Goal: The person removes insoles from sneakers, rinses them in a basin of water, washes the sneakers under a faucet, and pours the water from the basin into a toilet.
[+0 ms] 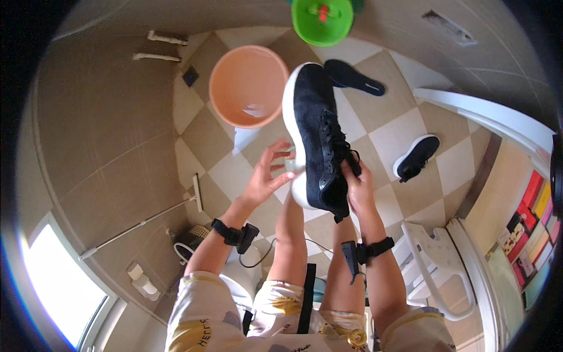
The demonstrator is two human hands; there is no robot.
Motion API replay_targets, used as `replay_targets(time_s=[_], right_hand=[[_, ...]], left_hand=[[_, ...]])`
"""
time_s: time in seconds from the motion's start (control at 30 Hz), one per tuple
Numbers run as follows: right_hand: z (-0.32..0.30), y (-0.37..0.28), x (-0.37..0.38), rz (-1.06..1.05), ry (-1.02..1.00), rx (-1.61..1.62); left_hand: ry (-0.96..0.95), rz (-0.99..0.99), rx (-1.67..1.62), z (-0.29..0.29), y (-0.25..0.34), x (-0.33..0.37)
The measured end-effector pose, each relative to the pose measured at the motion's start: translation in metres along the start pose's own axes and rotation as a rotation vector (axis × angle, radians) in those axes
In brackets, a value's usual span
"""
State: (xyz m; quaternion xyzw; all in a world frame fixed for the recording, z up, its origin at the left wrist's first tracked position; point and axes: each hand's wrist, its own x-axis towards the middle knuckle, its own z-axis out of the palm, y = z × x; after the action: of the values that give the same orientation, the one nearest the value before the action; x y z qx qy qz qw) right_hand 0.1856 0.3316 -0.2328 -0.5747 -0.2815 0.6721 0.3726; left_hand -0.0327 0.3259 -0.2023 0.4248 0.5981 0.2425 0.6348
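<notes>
A black lace-up sneaker (319, 126) with a white sole is held up in front of me, toe pointing away. My right hand (359, 185) grips it at the right side by the laces and ankle opening, its fingers partly hidden behind the shoe. At the sole's left edge, my left hand (267, 176) is curled with thumb and fingers around a small pale, translucent thing (290, 163). The shoe partly covers that thing, so its kind cannot be made out. Black straps with small devices circle both my wrists.
An orange bucket (249, 53) stands on the checkered tile floor beyond my left hand, near a green basin (322, 26). A black insole (355, 78) and a second black sneaker (417, 157) lie to the right. A long-handled squeegee (146, 222) leans at left; a white chair (428, 264) stands at right.
</notes>
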Motion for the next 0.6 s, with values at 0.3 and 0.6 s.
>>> replay_targets(time_s=[0.3,0.6], right_hand=[[0.188,-0.075,0.001,0.303,-0.42,0.484],[0.319,-0.037,-0.009,0.218,-0.155,0.299]], left_hand=[[0.39,-0.04,-0.178,-0.117,0.049,-0.094],[0.962,0.036,0.922,-0.205,0.112,-0.094]])
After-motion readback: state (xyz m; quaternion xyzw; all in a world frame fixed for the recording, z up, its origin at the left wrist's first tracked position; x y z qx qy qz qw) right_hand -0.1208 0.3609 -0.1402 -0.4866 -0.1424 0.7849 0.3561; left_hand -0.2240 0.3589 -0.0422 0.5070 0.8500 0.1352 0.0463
